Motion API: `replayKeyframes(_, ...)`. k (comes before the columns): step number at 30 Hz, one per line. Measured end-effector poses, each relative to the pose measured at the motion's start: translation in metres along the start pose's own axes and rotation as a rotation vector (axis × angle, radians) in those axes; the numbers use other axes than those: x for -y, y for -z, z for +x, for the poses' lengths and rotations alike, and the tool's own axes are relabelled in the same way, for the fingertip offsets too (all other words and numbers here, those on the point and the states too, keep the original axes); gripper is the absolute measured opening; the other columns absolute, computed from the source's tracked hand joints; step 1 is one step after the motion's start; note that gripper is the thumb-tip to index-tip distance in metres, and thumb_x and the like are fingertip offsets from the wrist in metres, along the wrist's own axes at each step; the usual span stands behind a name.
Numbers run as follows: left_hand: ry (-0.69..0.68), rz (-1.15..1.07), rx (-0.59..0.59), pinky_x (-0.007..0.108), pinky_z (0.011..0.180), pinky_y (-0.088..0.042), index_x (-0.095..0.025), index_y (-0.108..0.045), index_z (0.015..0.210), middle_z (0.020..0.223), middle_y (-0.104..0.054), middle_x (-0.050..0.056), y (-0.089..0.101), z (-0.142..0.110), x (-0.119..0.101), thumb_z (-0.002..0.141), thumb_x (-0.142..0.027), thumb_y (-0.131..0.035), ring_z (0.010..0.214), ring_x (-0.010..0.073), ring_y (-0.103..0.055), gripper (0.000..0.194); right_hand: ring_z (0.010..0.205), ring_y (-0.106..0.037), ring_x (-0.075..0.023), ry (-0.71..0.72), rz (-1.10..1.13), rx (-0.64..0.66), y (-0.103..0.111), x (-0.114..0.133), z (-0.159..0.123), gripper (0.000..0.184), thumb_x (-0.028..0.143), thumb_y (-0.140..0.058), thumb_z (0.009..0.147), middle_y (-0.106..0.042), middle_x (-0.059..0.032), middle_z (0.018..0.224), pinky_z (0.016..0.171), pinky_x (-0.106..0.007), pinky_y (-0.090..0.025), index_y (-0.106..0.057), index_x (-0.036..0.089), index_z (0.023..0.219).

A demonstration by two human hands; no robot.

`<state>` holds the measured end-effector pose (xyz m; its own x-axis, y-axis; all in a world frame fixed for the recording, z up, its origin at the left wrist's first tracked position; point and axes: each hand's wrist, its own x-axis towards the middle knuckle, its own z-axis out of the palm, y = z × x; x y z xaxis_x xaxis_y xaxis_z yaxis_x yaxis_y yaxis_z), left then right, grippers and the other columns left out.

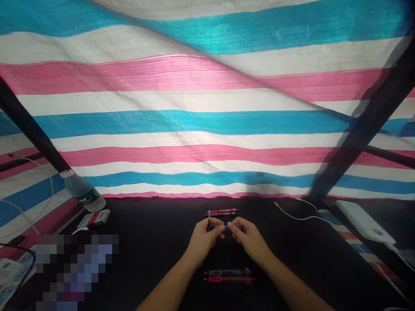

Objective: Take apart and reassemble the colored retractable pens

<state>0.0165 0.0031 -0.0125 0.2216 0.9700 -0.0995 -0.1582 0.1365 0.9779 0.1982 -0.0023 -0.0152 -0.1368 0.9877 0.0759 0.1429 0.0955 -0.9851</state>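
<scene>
My left hand (204, 239) pinches a thin upright pen part (209, 220) with yellow and blue markings. My right hand (249, 240) pinches a slim blue pen part (226, 226), and its fingertips nearly meet those of my left hand. Beyond my hands, a pink pen (222, 211) lies beside a dark pen (221, 214). Nearer me on the black surface (155, 220), a grey pen (227, 272) lies alongside a pink pen (228, 280).
A striped tarp (207, 125) and dark beams (363, 134) rise behind the black surface. A plastic water bottle (83, 191) and small box (93, 218) stand left; a white power bank (365, 221) with white cable (301, 217) lies right. A pixelated patch (76, 272) hides the lower left.
</scene>
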Motion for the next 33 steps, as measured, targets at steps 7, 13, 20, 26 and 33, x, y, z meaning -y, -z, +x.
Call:
replayKeyframes(7,-0.05,0.066,-0.051,0.02,0.042,-0.017,-0.012,-0.07,0.095,0.063,-0.062,-0.001,0.003,0.0,-0.001,0.08,-0.045,-0.08,0.041,0.0034,-0.03,0.037,0.066,-0.051,-0.0179,0.064,0.014,-0.095,0.004,0.002,0.002,0.053,0.07,-0.053,0.095,-0.054,-0.0003,0.073,0.061,-0.029,-0.04,-0.071,0.021,0.085)
replayKeyframes(13,-0.07,0.08,-0.066,0.019,0.042,-0.018,-0.013,-0.069,0.094,0.062,-0.061,-0.002,0.004,0.002,0.0,0.082,-0.045,-0.078,0.042,0.004,-0.031,0.035,0.057,-0.043,-0.0164,-0.013,0.158,-0.253,0.011,-0.006,0.006,0.054,0.071,-0.058,0.092,-0.045,0.0033,0.059,0.056,-0.029,-0.033,-0.072,0.02,0.085)
replayKeyframes(20,-0.064,0.085,-0.08,0.019,0.042,-0.018,-0.013,-0.07,0.093,0.062,-0.061,-0.002,0.003,0.001,-0.001,0.082,-0.045,-0.078,0.041,0.0034,-0.03,0.035,0.057,-0.046,-0.0156,-0.013,0.285,-0.296,0.009,-0.01,0.007,0.05,0.067,-0.064,0.092,-0.05,0.002,0.059,0.056,-0.029,-0.035,-0.073,0.018,0.085)
replayKeyframes(26,-0.094,0.053,-0.081,0.019,0.043,-0.019,-0.013,-0.07,0.094,0.062,-0.061,-0.001,0.003,0.0,-0.002,0.082,-0.048,-0.079,0.042,0.0039,-0.031,0.038,0.057,-0.05,-0.0162,-0.042,0.242,-0.12,0.006,-0.003,0.006,0.041,0.06,-0.071,0.088,-0.056,0.0012,0.062,0.056,-0.029,-0.038,-0.073,0.019,0.081)
replayKeyframes(33,-0.198,0.018,-0.052,0.021,0.05,-0.029,-0.016,-0.073,0.1,0.073,-0.058,-0.002,0.006,-0.002,-0.004,0.077,-0.044,-0.084,0.051,0.0067,-0.039,0.038,0.08,-0.062,-0.0208,-0.063,0.23,0.281,0.002,0.006,-0.003,0.03,0.046,-0.079,0.085,-0.07,-0.0029,0.085,0.078,-0.035,-0.045,-0.074,0.02,0.099)
